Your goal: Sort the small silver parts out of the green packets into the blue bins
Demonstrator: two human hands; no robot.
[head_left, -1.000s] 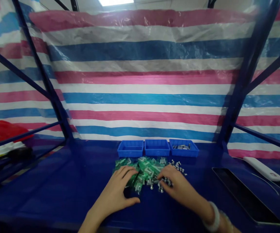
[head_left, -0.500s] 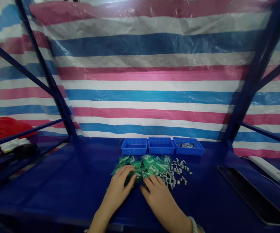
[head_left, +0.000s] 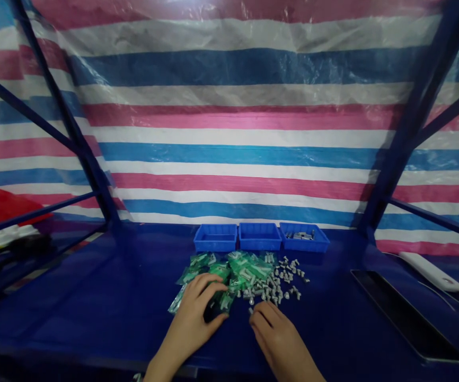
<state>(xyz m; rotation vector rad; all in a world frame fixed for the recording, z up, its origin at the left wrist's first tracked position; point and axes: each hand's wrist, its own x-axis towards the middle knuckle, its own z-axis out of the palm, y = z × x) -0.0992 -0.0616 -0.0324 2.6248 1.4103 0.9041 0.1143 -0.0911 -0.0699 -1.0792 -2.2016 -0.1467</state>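
Note:
My left hand (head_left: 197, 307) rests on a heap of green-tinted clear plastic bags (head_left: 239, 268). Its fingers are curved and its thumb stands apart from them, with bags under and between. Small pale metal parts show inside the bags. My right hand (head_left: 271, 331) is lower and to the right, over the table, with fingers drawn together. A small grey metal part peeks out at its fingertips; the rest of the grip is hidden. Loose grey metal parts (head_left: 273, 289), like small bolts or fittings, lie scattered beside the bags, just beyond my right hand.
Behind the heap stand three blue trays in a row: left (head_left: 215, 246), middle (head_left: 259, 245) and right (head_left: 305, 245); the right one holds metal pieces. A dark flat tablet-like device (head_left: 406, 313) and a white device (head_left: 432, 271) lie right. Blue posts (head_left: 392, 159) frame the blue table.
My right hand has drawn back from the bags, down and to the right, and its fingers have closed. My left hand stays on the bags, with its thumb lower. The view has shifted slightly.

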